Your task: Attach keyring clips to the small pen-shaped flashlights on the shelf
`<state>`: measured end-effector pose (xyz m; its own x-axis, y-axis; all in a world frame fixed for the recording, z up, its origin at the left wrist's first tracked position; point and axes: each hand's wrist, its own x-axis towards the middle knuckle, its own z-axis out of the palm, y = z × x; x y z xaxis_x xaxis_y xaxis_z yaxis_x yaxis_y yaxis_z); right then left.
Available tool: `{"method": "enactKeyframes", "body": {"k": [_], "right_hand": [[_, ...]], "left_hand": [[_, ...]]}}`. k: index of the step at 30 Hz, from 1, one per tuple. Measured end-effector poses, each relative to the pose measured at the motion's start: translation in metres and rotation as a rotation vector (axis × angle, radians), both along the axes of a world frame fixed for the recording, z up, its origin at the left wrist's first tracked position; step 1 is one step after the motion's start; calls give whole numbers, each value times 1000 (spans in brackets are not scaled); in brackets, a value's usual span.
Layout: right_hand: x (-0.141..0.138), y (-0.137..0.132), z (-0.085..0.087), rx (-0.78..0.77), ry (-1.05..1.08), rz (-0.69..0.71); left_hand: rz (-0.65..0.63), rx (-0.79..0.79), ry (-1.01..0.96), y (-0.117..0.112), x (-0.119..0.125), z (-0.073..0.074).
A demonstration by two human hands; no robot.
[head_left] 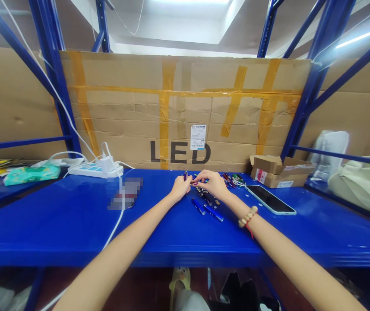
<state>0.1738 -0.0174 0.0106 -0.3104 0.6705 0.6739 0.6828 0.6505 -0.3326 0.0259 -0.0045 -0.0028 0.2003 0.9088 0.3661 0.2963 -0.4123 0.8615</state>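
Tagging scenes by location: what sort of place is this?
Probably a workshop or storeroom: blue racking, a large taped cardboard sheet marked LED, and a power strip on the shelf.

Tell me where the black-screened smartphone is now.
In the head view, the smartphone lies right of centre on the blue tabletop, in front of the small cardboard box.

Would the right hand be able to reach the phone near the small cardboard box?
Probably yes: the phone lies flat nearby with nothing on top, though the right hand seems busy with a small item.
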Motion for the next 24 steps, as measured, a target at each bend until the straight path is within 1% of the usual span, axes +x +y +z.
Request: {"method": "enactKeyframes", "body": {"k": [5, 9, 12, 14, 16, 19, 21, 24], "right_hand": [[2, -2, 3, -2, -56, -40], [2, -2, 3, -7, -109, -14], [1, 0, 1, 32, -151, 23], [1, 1, 0, 55, -184, 24], [1, 0, 1, 67, -219, -10], [0, -3, 3, 66, -252, -105], [0, -6, 5, 50, -263, -165], [-1, -9, 7, 24, -279, -190]], "left_hand": [[-16, 21, 28, 3, 1, -4], [17, 52, 58, 7, 2, -8], [48, 50, 79, 8, 1, -8], [69, 38, 92, 7, 1, -7], [84, 21, 87, 6, 0, -6], [79, -12, 17, 5, 0, -4], [52, -32, -40, 4, 0, -3], [-5, -43, -85, 5, 0, -3]]}}
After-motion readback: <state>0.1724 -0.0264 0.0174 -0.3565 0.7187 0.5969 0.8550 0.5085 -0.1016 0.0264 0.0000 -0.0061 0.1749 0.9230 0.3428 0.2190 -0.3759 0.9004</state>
